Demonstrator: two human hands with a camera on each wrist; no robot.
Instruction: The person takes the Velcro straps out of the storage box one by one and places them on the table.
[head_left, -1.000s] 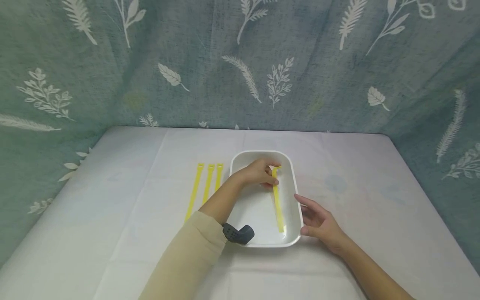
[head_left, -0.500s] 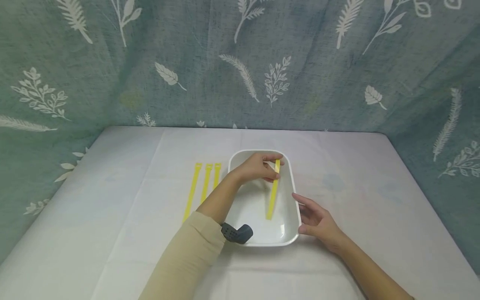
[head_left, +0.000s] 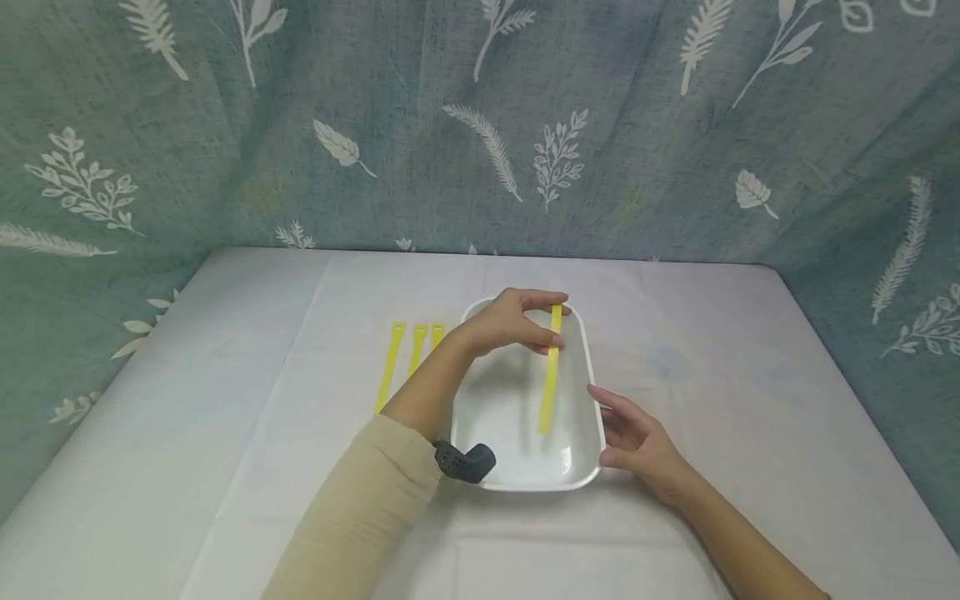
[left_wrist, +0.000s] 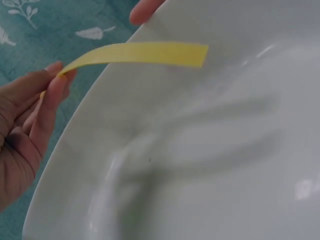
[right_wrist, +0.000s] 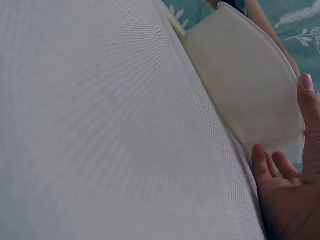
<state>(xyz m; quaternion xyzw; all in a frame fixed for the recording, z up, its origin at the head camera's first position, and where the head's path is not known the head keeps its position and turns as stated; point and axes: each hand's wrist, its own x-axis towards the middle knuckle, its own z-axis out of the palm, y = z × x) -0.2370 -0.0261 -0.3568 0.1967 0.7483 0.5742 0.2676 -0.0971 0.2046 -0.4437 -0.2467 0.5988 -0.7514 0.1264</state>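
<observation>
My left hand (head_left: 513, 321) is raised over the far part of a white rectangular tub (head_left: 517, 485). Between thumb and fingertips it pinches a yellow cable strap (head_left: 551, 383), whose free end points down toward the near side. In the left wrist view the strap (left_wrist: 150, 53) bows slightly out from the pinching fingertips, above the tub's bottom; its other end is hidden by the hand. My right hand (head_left: 643, 450) rests against the tub's right outer wall with fingers spread. The right wrist view has its thumb by the rim and the fingertips low on the tub wall (right_wrist: 245, 75).
Several yellow cable straps (head_left: 390, 367) with slotted heads lie side by side left of the tub, partly covered by my left forearm. A white cloth (head_left: 262, 400) covers the table, and a leaf-patterned curtain (head_left: 420, 125) hangs behind it.
My left hand has lifted the yellow strap upward and away from me, and the strap's free end has risen off the tub's bottom. My right hand stays at the tub.
</observation>
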